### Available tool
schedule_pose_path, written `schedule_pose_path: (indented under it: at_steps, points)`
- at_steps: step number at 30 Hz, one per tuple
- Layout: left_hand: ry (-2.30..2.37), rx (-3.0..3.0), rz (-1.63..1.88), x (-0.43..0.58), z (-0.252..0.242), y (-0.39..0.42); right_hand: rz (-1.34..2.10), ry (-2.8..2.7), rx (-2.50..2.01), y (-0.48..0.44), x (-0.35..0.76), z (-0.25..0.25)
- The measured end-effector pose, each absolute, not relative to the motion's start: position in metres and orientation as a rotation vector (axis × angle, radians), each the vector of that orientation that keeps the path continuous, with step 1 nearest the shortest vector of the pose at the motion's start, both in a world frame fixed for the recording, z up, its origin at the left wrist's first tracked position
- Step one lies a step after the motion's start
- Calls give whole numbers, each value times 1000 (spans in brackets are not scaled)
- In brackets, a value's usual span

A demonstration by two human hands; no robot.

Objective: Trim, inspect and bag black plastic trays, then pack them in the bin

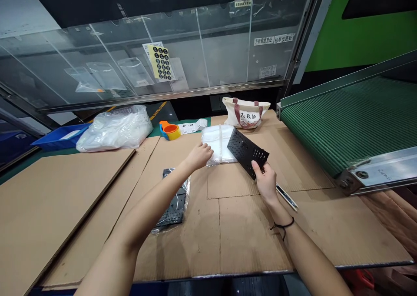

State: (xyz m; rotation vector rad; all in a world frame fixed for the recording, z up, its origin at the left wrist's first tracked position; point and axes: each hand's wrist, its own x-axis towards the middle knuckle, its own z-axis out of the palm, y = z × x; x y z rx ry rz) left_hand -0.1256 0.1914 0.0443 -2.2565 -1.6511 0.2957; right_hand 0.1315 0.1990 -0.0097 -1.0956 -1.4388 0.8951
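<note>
Broadly, brown cardboard (pixel 247 231) covers the worktop, and, taking the black panel (pixel 243 149) as the middle of a clock, the green belt (pixel 352 118) lies between two and three, the plastic heap (pixel 117 128) between nine and ten, and the cloth bag (pixel 236 113) at twelve. A clear-wrapped pack of dark parts (pixel 176 209) lies flat at eight, and a banded stack of clear bags (pixel 211 138) at nine, partly behind the panel's far end. The black panel itself is held tilted, just right of the view's middle: thin, flat, oblong and dull, its long side running from ten to four, with rows of small holes and longer slots near the four o'clock end. The right hand (pixel 266 184) is closed on that end, thumb on the face. The left hand (pixel 199 156) has its fingers curled at the stack's edge; whether it pinches a bag I cannot tell. A slim tool (pixel 288 199) lies near five, beside the right wrist.
</note>
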Motion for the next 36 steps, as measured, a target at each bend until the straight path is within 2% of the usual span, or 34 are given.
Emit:
schedule_pose_path:
  at_steps: [36]
  points:
    - [-1658,-2274,294,-129,44,195,887,-1326,-1049,197,132,-4]
